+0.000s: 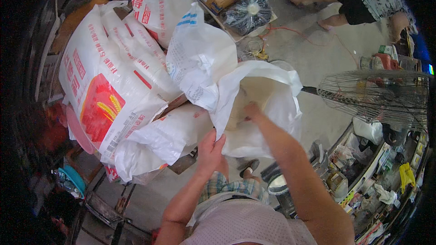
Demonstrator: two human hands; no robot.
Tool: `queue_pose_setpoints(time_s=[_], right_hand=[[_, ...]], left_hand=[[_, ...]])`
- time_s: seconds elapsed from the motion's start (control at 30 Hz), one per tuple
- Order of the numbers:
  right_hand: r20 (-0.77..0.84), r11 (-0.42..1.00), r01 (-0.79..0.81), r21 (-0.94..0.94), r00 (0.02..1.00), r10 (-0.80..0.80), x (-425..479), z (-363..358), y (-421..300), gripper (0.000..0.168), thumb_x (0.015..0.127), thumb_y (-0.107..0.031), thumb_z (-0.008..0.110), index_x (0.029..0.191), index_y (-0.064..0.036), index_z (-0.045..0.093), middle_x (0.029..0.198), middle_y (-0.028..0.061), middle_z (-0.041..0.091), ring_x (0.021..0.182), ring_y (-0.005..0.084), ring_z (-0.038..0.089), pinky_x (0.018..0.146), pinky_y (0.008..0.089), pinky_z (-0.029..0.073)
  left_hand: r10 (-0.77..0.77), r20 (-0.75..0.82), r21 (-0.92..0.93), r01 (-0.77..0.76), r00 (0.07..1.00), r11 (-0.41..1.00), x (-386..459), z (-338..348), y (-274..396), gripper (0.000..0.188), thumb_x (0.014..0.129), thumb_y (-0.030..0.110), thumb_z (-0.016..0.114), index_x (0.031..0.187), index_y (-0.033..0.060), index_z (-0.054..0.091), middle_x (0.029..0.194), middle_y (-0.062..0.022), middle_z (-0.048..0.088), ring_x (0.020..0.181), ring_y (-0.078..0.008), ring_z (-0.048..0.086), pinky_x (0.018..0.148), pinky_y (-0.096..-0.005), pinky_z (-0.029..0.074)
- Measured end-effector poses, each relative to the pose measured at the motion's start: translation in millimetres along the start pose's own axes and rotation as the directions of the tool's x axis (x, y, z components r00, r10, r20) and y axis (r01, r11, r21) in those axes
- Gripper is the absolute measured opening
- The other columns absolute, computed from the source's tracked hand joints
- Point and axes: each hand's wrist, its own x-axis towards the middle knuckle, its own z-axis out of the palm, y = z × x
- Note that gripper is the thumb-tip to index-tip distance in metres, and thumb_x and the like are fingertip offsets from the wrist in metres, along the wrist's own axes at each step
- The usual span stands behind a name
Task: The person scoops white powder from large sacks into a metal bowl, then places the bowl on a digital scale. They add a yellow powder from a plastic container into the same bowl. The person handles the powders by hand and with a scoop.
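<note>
A white woven plastic sack (289, 115) hangs open in front of me, its wide mouth turned up. Pale beige material (260, 90) shows inside it; what it is I cannot tell. My left hand (208, 148) pinches the sack's near left rim between thumb and fingers. My right hand (252, 111) reaches down into the mouth, fingers curled and slightly blurred, and whether it grips anything is unclear. Against the opening's left side leans another crumpled white sack (201, 61) with blue print.
Large printed flour-type sacks (112, 75) are piled at left. A wire fan guard (371, 98) stands at right, above a cluttered shelf (361, 173). A bagged dark roll (247, 15) and a red cord (299, 32) lie ahead. Another person (357, 3) is at upper right.
</note>
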Motion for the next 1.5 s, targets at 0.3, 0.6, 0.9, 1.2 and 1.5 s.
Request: queue_pose_setpoints(time_s=[0.3, 0.6, 0.9, 1.2, 1.5], right_hand=[[0.004, 0.982, 0.190, 0.003, 0.982, -0.190, -27, -17, 3, 0.012, 0.074, -0.014, 0.071, 0.080, -0.004, 0.067, 0.074, 0.0126, 0.068, 0.076, 0.0297, 0.068, 0.060, 0.0422, 0.055], [0.481, -0.325, -0.354, 0.877, 0.649, 0.589, -31, 4, -18, 0.027, 0.081, -0.012, 0.062, 0.104, 0.001, 0.061, 0.082, 0.0150, 0.065, 0.065, 0.0280, 0.066, 0.047, 0.0394, 0.053], [-0.006, -0.023, 0.024, 0.999, 0.811, 0.585, -91, -40, -9, 0.031, 0.081, -0.010, 0.060, 0.110, 0.000, 0.061, 0.088, 0.0137, 0.067, 0.068, 0.0241, 0.066, 0.046, 0.0372, 0.049], [0.391, -0.541, 0.001, 0.841, 0.689, 0.610, -93, -95, -39, 0.035, 0.082, -0.008, 0.056, 0.115, 0.001, 0.060, 0.086, 0.0127, 0.066, 0.060, 0.0222, 0.061, 0.041, 0.0339, 0.043], [0.319, -0.456, 0.005, 0.890, 0.708, 0.630, -147, -127, -48, 0.032, 0.083, -0.010, 0.054, 0.112, 0.003, 0.060, 0.082, 0.0111, 0.065, 0.055, 0.0199, 0.057, 0.039, 0.0336, 0.040]], left_hand=[[-0.054, 0.028, -0.090, 0.056, 0.998, 0.994, -5, 4, -19, 0.018, 0.097, 0.016, 0.057, 0.100, -0.0014, 0.059, 0.076, -0.0107, 0.053, 0.068, -0.0174, 0.049, 0.064, -0.0329, 0.042], [-0.002, 0.019, 0.010, 0.001, 1.000, 1.000, -10, -2, -12, 0.022, 0.098, 0.021, 0.057, 0.096, -0.0013, 0.059, 0.073, -0.0108, 0.053, 0.066, -0.0190, 0.048, 0.063, -0.0345, 0.041], [0.037, 0.003, 0.125, -0.037, 0.999, 0.991, -10, -3, 1, 0.026, 0.097, 0.025, 0.058, 0.095, -0.0003, 0.059, 0.072, -0.0120, 0.054, 0.066, -0.0226, 0.050, 0.062, -0.0371, 0.041], [0.019, -0.010, 0.162, -0.018, 1.000, 0.987, -9, 0, -5, 0.027, 0.097, 0.027, 0.058, 0.094, -0.0001, 0.060, 0.071, -0.0135, 0.056, 0.064, -0.0216, 0.052, 0.061, -0.0381, 0.043], [0.039, -0.081, 0.153, -0.027, 0.996, 0.988, -9, 0, -16, 0.032, 0.097, 0.030, 0.058, 0.090, -0.0016, 0.059, 0.071, -0.0172, 0.058, 0.064, -0.0231, 0.055, 0.062, -0.0404, 0.043]])
